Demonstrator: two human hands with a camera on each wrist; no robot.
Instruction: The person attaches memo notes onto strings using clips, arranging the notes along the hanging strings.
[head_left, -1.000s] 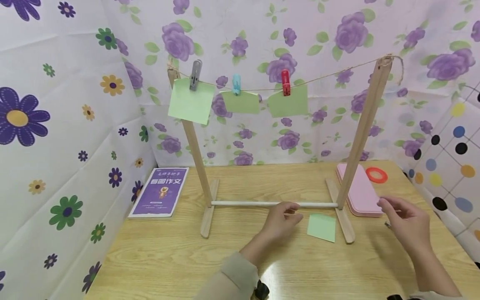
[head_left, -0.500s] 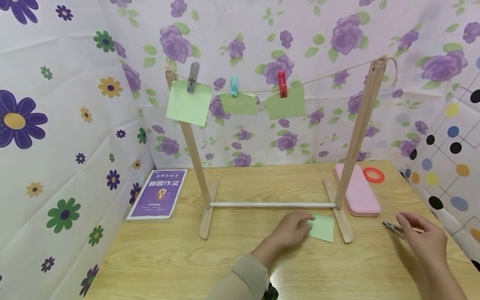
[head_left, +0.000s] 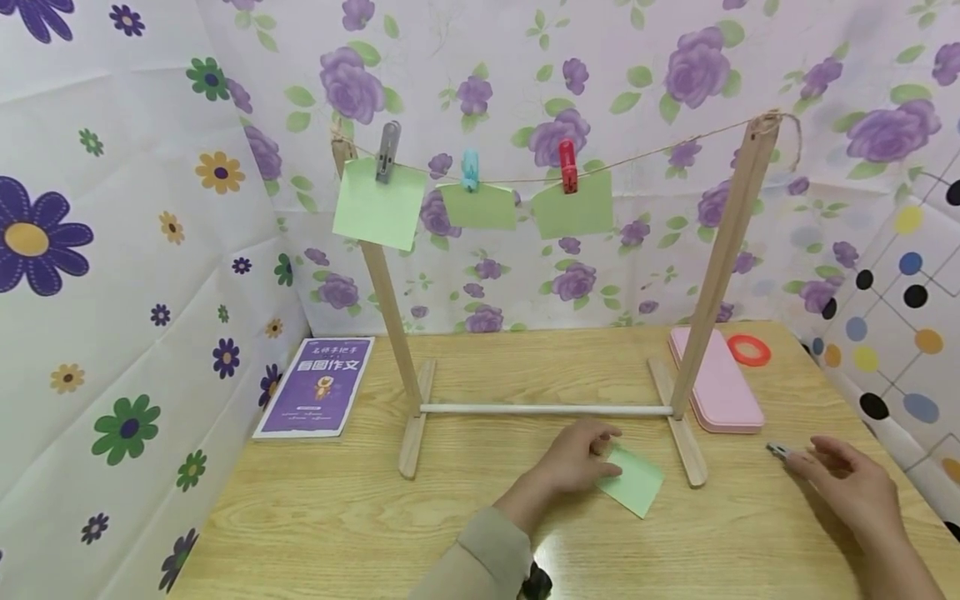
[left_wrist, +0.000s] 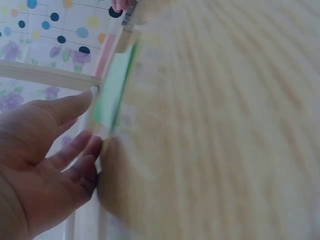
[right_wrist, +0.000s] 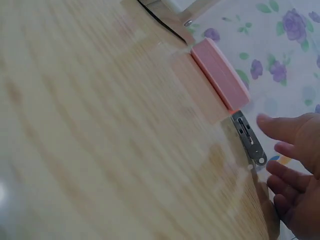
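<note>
My left hand (head_left: 573, 458) reaches low over the table to a light green square of note paper (head_left: 636, 483), which lies turned at an angle. Its thumb and fingertips are apart at the paper's left edge; the left wrist view shows the paper (left_wrist: 114, 87) just beyond them. On the right, my right hand (head_left: 858, 492) hovers beside a grey clothespin (right_wrist: 248, 138) on the table, thumb and fingers spread at its near end. Three green notes hang from a string, under a grey clothespin (head_left: 387, 152), a light blue clothespin (head_left: 470, 171) and a red clothespin (head_left: 567, 167).
The string runs between two wooden posts (head_left: 723, 250) joined by a white rod (head_left: 540, 409). A purple booklet (head_left: 318, 387) lies at the back left. Behind the right post are a pink case (head_left: 723, 387) and a red ring (head_left: 750, 350). Flowered cloth (head_left: 510, 275) hangs behind.
My left hand has come right to the note, which has turned and shifted slightly left and nearer. My right hand has moved right and down, to the clothespin on the table.
</note>
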